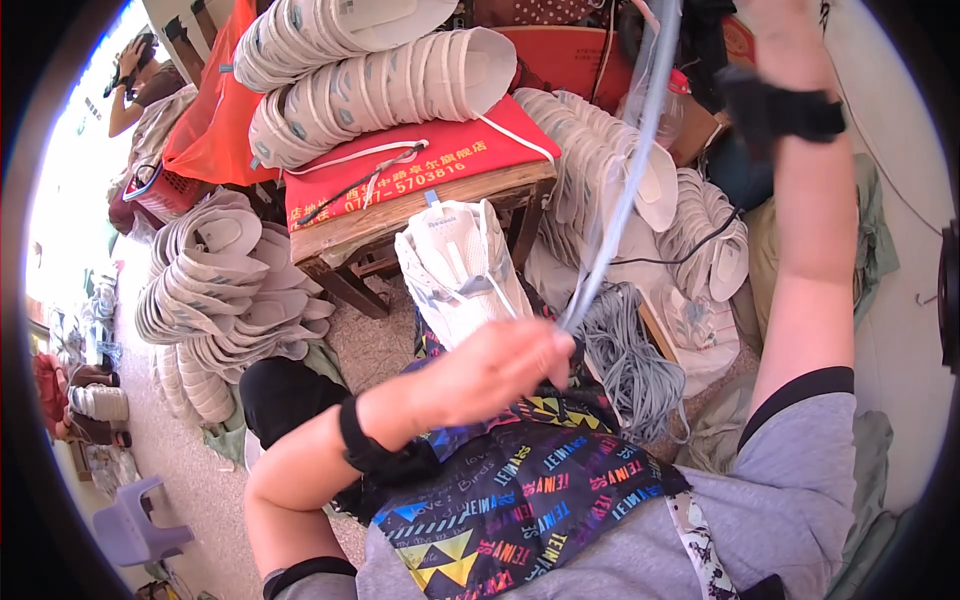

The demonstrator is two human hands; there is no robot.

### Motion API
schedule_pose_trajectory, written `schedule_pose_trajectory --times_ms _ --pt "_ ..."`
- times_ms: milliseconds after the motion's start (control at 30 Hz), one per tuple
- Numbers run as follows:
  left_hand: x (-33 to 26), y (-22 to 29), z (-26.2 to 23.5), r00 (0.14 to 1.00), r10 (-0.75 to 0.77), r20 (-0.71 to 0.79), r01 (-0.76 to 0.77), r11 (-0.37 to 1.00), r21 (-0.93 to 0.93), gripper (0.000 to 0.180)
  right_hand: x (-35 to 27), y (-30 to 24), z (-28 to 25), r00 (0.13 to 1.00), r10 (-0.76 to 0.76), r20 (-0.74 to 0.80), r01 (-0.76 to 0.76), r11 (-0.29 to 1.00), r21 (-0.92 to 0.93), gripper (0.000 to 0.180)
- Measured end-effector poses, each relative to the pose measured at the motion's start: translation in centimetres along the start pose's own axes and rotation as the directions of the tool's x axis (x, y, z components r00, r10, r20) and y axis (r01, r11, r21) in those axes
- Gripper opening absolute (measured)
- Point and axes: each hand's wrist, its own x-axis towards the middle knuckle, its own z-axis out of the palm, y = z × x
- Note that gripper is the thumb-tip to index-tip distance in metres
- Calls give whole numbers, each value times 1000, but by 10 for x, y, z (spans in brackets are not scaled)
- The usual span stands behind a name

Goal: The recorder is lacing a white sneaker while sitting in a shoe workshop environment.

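Note:
My left hand (510,372) is closed, fingers pinched on a pale grey shoelace (625,205), just in front of a white shoe upper (462,268). From there the lace runs in a slanting line to the top edge of the picture. The upper rests on my lap, toe end toward me, with a grey-blue tab at its far end. My right arm is raised high; the right hand (785,12) is blurred and cut off by the top edge, so its fingers cannot be made out. A bundle of grey laces (630,350) lies beside my right leg.
Nested shoe uppers lie on a small wooden table (420,195) with a red cover (500,140). More stacks of uppers (215,275) sit on the floor at left and uppers (600,165) at right. A purple stool (140,525) stands lower left. Another person (145,75) is far left.

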Motion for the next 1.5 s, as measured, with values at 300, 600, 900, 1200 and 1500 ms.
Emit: schedule_pose_trajectory --times_ms 300,600,900,1200,1500 --pt "4 -6 -79 671 78 -737 -205 975 -84 47 -270 70 53 463 78 883 168 970 -174 18" --pt "4 -20 -67 695 27 -719 -89 995 -49 42 -329 75 65 588 120 800 90 973 -212 15" --pt "9 -19 -65 695 -23 -719 -28 998 -59 45 -278 78 59 182 257 949 -298 934 -196 13" --pt "-4 49 -68 731 94 -676 -268 951 -157 48 -291 92 67 567 12 823 77 995 -67 16" --pt "-8 76 -70 758 208 -618 -423 879 -222 48 -301 61 76 617 89 782 -34 996 -87 22"
